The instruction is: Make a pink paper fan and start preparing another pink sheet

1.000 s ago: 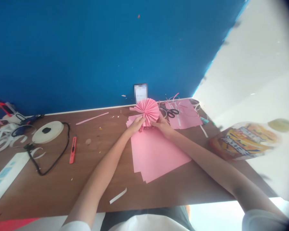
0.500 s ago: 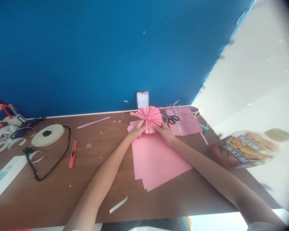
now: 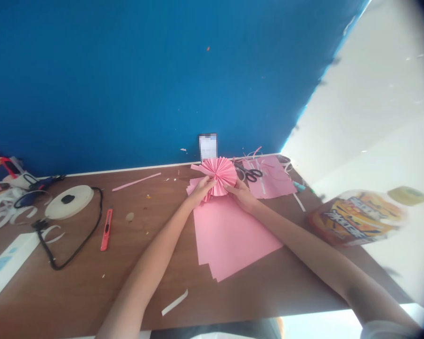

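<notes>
A pink pleated paper fan (image 3: 220,171) stands spread in a rosette near the far edge of the brown table (image 3: 92,282). My left hand (image 3: 199,190) pinches its lower left side. Fingers of my right hand (image 3: 240,193) are closed on its lower right side. Under both hands lies a stack of pink paper sheets (image 3: 229,235). Both arms stretch forward across the table.
Black scissors (image 3: 251,173) lie on more pink paper (image 3: 273,181) to the right, by a snack bag (image 3: 356,216). A red utility knife (image 3: 106,229), white tape roll (image 3: 69,201), black cord (image 3: 81,240) and paper scraps sit at left. A phone (image 3: 208,146) leans on the blue wall.
The view has shifted slightly; both hands stay on the pink fan in nearly the same hold, with the left fingers adjusting a little at its base.
</notes>
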`<act>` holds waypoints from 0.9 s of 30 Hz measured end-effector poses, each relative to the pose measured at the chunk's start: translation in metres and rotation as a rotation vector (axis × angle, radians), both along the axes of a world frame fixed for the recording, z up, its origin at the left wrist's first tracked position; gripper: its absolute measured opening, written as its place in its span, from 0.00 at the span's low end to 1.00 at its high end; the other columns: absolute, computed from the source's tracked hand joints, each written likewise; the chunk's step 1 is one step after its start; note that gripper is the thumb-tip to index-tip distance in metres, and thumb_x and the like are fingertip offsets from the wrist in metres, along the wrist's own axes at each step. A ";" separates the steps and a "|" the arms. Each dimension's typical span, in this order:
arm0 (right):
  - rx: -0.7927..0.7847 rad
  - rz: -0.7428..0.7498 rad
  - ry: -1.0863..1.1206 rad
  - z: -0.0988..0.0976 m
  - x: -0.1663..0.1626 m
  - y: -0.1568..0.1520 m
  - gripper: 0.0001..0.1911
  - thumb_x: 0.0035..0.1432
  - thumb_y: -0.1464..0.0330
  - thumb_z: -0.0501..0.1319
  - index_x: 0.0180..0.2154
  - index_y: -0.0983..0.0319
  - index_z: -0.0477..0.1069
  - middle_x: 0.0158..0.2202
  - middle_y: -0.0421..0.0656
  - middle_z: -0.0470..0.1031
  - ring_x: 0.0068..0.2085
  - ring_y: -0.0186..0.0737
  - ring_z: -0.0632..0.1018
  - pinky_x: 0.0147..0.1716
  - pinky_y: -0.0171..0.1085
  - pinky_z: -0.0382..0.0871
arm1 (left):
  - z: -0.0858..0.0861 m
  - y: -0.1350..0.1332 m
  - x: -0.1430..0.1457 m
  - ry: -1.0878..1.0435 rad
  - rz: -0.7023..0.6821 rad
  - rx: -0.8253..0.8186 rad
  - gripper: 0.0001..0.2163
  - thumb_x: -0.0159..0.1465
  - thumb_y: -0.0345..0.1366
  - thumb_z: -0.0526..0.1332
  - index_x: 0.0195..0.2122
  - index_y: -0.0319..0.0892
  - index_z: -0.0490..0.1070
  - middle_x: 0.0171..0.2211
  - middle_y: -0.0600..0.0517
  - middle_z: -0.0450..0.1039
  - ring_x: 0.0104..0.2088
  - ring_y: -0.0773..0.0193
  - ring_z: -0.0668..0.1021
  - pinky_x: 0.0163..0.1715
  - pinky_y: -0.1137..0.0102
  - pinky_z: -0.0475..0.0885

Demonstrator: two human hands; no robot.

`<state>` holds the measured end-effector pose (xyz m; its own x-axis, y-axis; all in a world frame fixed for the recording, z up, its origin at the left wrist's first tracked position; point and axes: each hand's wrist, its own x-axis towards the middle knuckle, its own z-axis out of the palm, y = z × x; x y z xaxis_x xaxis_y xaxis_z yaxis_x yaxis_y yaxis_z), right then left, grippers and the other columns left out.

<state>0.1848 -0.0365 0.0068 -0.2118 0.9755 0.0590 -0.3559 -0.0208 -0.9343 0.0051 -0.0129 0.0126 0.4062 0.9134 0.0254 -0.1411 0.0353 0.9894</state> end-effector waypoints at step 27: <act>0.052 -0.086 -0.007 0.003 0.007 0.005 0.30 0.42 0.68 0.69 0.49 0.54 0.64 0.41 0.40 0.76 0.41 0.40 0.77 0.42 0.40 0.71 | -0.005 0.007 -0.001 0.059 -0.024 0.117 0.22 0.54 0.44 0.67 0.46 0.37 0.73 0.42 0.45 0.75 0.44 0.59 0.75 0.47 0.65 0.67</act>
